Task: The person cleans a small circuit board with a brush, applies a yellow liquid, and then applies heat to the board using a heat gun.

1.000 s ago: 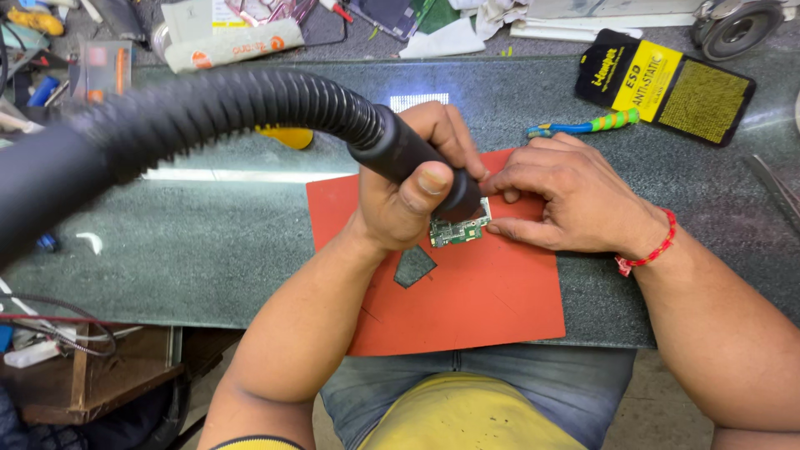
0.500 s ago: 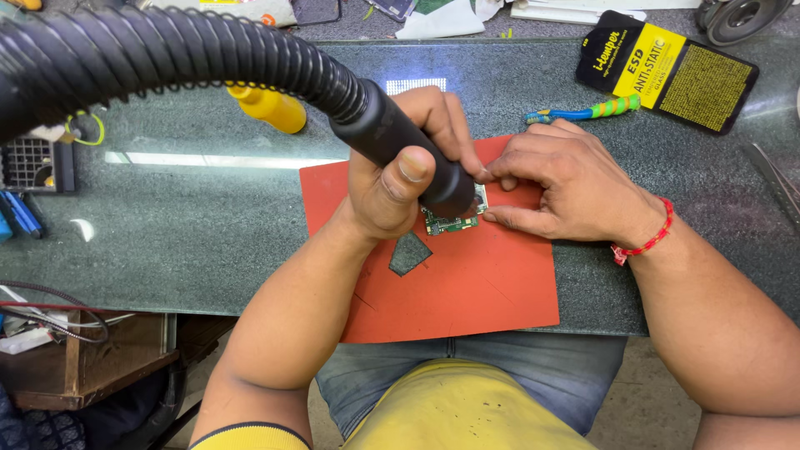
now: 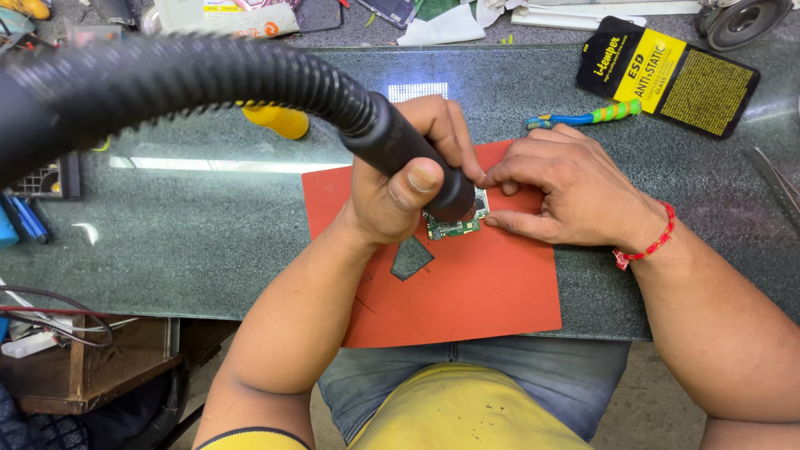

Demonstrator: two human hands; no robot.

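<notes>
Head view: dark green stone bench (image 3: 167,217), cluttered along the far edge, red mat (image 3: 483,292) laid at the near edge in front of you. Your left hand (image 3: 400,187) is wrapped tight around the black nozzle handle (image 3: 408,154) of a ribbed black hose (image 3: 167,83), tip angled down onto the small green circuit board (image 3: 454,223). The board sits on the mat's upper middle, mostly hidden under the nozzle. Your right hand (image 3: 567,187) lies flat-ish on the mat, fingers curled in, fingertips pinning the board's right edge. Small dark cutout (image 3: 411,257) in the mat just below your left wrist. Blue-green toothbrush (image 3: 583,117) and a black-yellow packet (image 3: 667,75) lie beyond your right hand; yellow handle (image 3: 279,121) behind the hose.
</notes>
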